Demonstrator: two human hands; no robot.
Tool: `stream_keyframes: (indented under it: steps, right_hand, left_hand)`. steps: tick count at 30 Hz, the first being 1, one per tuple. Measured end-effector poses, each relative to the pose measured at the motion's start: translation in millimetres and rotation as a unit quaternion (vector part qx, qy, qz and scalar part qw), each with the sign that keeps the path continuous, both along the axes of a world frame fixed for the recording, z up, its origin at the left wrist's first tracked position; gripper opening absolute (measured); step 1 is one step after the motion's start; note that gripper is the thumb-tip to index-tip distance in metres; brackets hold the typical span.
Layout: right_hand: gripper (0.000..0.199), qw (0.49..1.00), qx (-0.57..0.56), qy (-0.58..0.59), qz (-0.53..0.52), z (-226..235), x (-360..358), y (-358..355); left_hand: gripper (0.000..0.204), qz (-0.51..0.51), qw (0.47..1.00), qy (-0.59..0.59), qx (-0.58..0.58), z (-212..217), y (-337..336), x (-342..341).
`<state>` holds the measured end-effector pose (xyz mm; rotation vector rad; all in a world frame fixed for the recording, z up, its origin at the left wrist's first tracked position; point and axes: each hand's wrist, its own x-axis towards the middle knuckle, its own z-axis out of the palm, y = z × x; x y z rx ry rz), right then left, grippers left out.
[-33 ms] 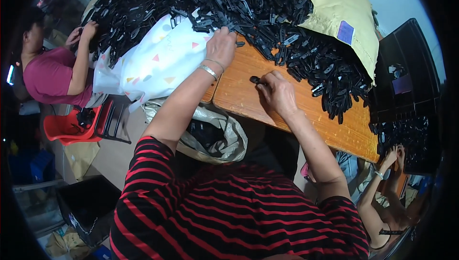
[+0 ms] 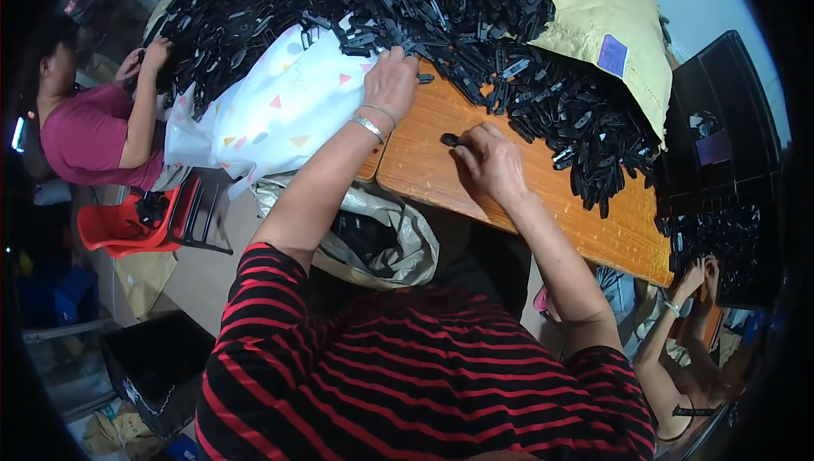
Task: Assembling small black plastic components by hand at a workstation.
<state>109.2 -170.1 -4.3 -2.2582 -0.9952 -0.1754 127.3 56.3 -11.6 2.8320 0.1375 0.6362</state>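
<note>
My right hand [image 2: 495,164] is low over the wooden table [image 2: 428,174], thumb and forefinger closed on a small dark plastic piece [image 2: 449,139]. Farther left, my left hand [image 2: 391,85] reaches to the near edge of a large heap of black plastic clip-like parts [image 2: 424,3]. Its fingers are bent together at the heap, and their tips are partly hidden, so what they hold does not show. Against that hand's left side lies a white plastic bag [image 2: 280,117] printed with coloured triangles, bulging over the table edge.
A yellowish woven sack [image 2: 585,11] lies at the back right, parts spread before it. Below the table edge stands an open grey sack [image 2: 415,249]. A co-worker in a magenta shirt [image 2: 97,134] is at the left, near a red chair [image 2: 106,222]. Another person's hands [image 2: 699,279] work at far right.
</note>
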Motion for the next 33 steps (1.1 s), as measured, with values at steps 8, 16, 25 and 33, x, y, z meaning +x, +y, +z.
stream_keyframes:
  steps: [8,16,25,33]
  right_hand:
    - [0.025,0.992,0.080,-0.100,0.005,33,20,10]
    - [0.012,0.931,0.163,0.326,-0.031,4,17,-11]
    - [0.014,0.855,0.192,0.475,-0.082,1,8,-10]
    - [0.019,0.855,0.146,0.487,-0.102,3,14,-4]
  left_hand:
    - [0.011,-0.187,0.939,0.044,-0.287,31,-21,-21]
    - [0.014,-0.165,0.768,0.210,-0.582,26,-36,-37]
    - [0.012,-0.144,0.870,0.151,-0.446,5,-44,-41]
    - [0.020,-0.099,0.897,0.150,-0.403,-8,-42,-39]
